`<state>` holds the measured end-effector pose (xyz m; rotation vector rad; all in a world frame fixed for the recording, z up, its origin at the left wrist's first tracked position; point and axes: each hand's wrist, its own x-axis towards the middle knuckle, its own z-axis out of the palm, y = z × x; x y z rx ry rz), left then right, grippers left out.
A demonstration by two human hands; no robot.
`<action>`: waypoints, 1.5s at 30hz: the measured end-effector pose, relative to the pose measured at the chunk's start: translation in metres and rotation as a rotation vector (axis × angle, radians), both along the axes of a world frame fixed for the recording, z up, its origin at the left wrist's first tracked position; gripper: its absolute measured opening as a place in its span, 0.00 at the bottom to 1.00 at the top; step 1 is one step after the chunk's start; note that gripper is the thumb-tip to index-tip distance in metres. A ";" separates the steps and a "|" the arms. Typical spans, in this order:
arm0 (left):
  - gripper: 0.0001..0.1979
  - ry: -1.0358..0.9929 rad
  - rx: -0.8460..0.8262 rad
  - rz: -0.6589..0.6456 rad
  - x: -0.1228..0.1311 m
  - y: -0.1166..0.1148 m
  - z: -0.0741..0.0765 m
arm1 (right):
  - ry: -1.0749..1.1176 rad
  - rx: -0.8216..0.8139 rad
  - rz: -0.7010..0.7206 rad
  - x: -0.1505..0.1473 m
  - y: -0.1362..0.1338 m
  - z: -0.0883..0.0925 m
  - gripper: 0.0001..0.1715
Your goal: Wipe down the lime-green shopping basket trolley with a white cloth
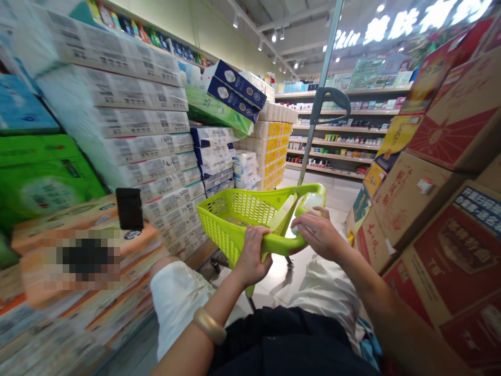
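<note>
The left hand [253, 256] wraps its fingers over the smooth, lime-green plastic handle [282, 244] of a shopping cart. The right hand [319, 230] bends over the handle's far right end, beside a pale, rounded object with a green edge [312, 201]; whether its fingers close on the object or only rest there, I cannot tell. If it is loose, a slack hold could let it slip off the rim.

Just ahead of the grip is the cart's lime-green, slotted plastic basket [219, 224]. Ahead and left of the hands, a tall stack of white-wrapped packs [156, 149] stands near it; an uneven push by one hand could swing the basket into it. Higher up there, tilted navy cardboard boxes [235, 90] might slide if jolted. Right of the grip, piled brown-and-red cartons [415, 196] narrow the space for turning.
</note>
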<state>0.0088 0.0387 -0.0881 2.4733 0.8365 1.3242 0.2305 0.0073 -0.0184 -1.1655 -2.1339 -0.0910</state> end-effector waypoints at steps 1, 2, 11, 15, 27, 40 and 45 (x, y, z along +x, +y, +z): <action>0.21 -0.004 0.001 0.007 0.000 0.001 -0.001 | 0.011 0.011 -0.012 0.004 0.004 0.000 0.12; 0.22 -0.006 -0.001 0.016 0.000 0.003 -0.002 | 0.028 0.026 -0.030 0.005 0.007 -0.001 0.12; 0.17 0.032 -0.006 0.068 -0.009 0.005 0.004 | 0.065 0.049 0.017 -0.036 -0.012 -0.007 0.13; 0.15 0.025 0.001 0.062 -0.016 0.011 0.007 | 0.053 0.065 -0.015 -0.048 -0.015 -0.004 0.13; 0.40 0.079 0.025 0.021 -0.009 -0.006 0.039 | 0.030 0.073 -0.078 -0.069 -0.012 -0.010 0.13; 0.18 0.253 -0.014 0.154 0.025 -0.029 0.055 | -0.023 0.146 -0.032 -0.018 0.020 -0.005 0.13; 0.10 0.227 0.043 0.113 0.023 -0.025 0.049 | 0.061 0.247 0.017 -0.010 0.020 -0.016 0.13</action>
